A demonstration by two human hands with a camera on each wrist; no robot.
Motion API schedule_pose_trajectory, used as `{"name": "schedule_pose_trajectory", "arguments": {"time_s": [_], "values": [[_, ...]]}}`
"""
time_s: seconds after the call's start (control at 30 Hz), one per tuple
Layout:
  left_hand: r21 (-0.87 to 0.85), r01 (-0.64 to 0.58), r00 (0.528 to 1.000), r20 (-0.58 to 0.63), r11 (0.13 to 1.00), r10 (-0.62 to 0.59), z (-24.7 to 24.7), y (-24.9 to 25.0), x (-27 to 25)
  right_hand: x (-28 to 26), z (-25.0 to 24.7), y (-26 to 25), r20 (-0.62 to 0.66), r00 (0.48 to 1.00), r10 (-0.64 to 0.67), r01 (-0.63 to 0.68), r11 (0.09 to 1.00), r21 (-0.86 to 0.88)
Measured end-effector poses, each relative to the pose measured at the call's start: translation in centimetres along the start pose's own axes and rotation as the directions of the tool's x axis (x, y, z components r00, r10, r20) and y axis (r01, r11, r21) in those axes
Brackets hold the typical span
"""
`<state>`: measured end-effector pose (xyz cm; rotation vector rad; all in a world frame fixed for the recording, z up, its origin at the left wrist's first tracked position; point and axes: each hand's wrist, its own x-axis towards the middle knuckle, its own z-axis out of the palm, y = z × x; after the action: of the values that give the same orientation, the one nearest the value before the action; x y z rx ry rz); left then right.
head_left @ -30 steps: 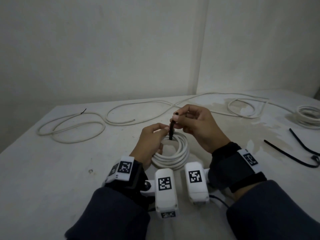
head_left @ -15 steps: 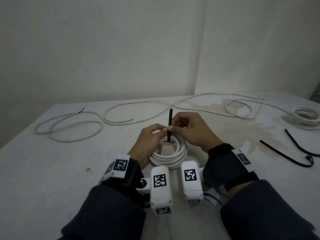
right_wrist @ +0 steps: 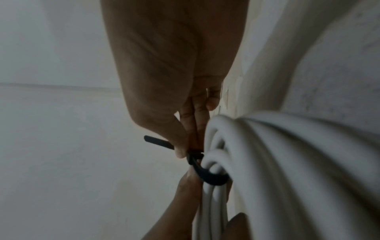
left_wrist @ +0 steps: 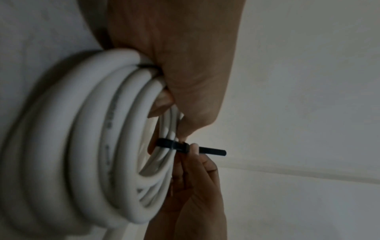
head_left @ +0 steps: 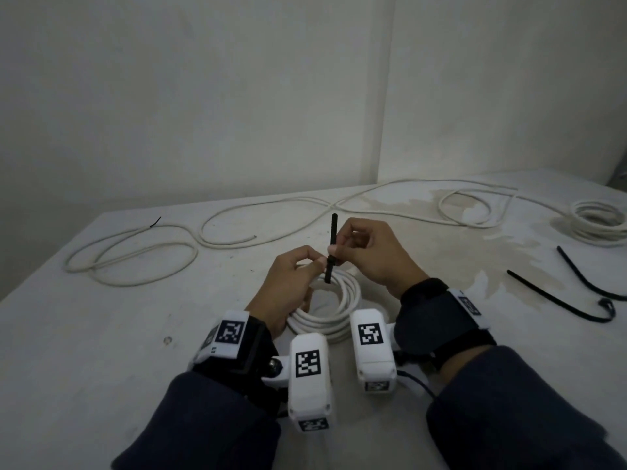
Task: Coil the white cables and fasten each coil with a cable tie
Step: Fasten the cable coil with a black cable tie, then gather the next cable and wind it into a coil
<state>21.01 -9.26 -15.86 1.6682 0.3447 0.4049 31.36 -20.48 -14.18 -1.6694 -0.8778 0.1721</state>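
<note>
A white cable coil (head_left: 342, 310) stands tilted on the table (head_left: 101, 334) between my hands. My left hand (head_left: 317, 262) grips the coil's top strands (left_wrist: 82, 146). A black cable tie (head_left: 330, 262) is looped around those strands (right_wrist: 207, 177). My right hand (head_left: 336, 252) pinches the tie just above its head, thumb against fingers (right_wrist: 180, 151). The tie's free tail (head_left: 334, 228) points straight up past the right fingers (left_wrist: 213, 151). The loop still sits loosely round the bundle in the right wrist view.
A long loose white cable (head_left: 135, 252) snakes across the back of the table. Another white coil (head_left: 597, 222) lies at the far right. Two loose black ties (head_left: 556, 296) (head_left: 583, 279) lie right of my hands. Walls meet in a corner behind the table.
The tie's tail, hidden under my right fingers a second ago, now sticks up above them. My right hand has dropped closer to the coil. The left hand keeps its hold.
</note>
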Motion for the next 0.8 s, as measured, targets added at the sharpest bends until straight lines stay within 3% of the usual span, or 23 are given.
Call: {"name": "schedule_pose_trajectory", "arguments": {"time_s": [0.23,0.43,0.57,0.7,0.8], "values": [[-0.042,0.006,0.999,-0.039,0.999,-0.008,0.2,-0.3,0.4,0.0,0.7,0.0,-0.093,0.991,-0.098,0.106,0.991,0.08],[-0.007,-0.036,0.996,-0.085,0.999,0.035,0.2,-0.4,0.4,-0.1,0.9,-0.5,-0.044,0.995,-0.085,0.088,0.993,0.076],[-0.042,-0.028,0.992,-0.127,0.999,0.022,0.1,-0.1,0.4,-0.1,0.2,-0.8,0.027,0.994,0.11,-0.11,0.994,-0.022],[-0.078,-0.026,0.976,-0.218,0.997,0.008,1.6,0.4,0.8,-1.1,-2.4,-1.0,0.182,0.917,0.356,-0.351,0.934,-0.061],[0.001,-0.053,0.982,-0.18,0.999,0.052,5.1,1.4,2.6,-1.2,-6.3,-1.1,0.155,0.912,0.38,-0.363,0.923,-0.131]]}}
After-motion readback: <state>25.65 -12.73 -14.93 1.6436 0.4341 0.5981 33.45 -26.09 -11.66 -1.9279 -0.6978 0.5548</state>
